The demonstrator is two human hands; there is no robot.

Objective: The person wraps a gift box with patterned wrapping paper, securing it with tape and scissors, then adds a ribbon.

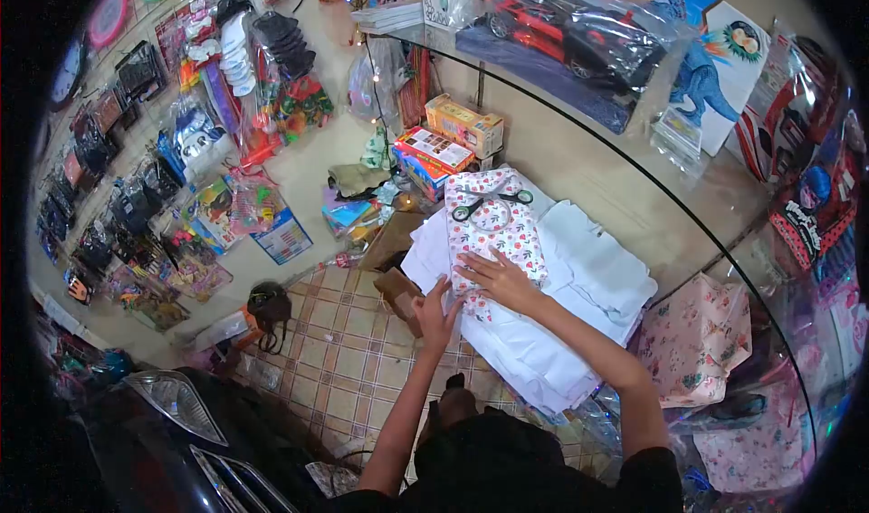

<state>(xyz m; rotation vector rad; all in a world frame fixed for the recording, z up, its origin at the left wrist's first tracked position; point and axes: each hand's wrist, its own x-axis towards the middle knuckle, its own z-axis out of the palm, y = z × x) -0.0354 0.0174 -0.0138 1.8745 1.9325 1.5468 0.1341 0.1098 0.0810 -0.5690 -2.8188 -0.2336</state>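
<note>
A package in white floral wrapping paper [511, 245] lies on a spread of white sheets [593, 250]. My right hand [496, 279] rests flat on its near end, fingers stretched out. Just beside that end, at the package's left corner, is my left hand [434, 312], raised with thumb and fingers apart and nothing in them. Scissors with dark, green-rimmed handles [462, 213] lie across the top of the package, beyond my right hand.
An open cardboard box [398, 300] stands left of the sheets. Boxed toys [434, 151] are stacked behind. A glass shelf edge [625, 155] curves overhead, holding a red toy car [570, 28]. Pink floral packages [697, 336] sit at right, a dark vehicle [172, 422] at lower left.
</note>
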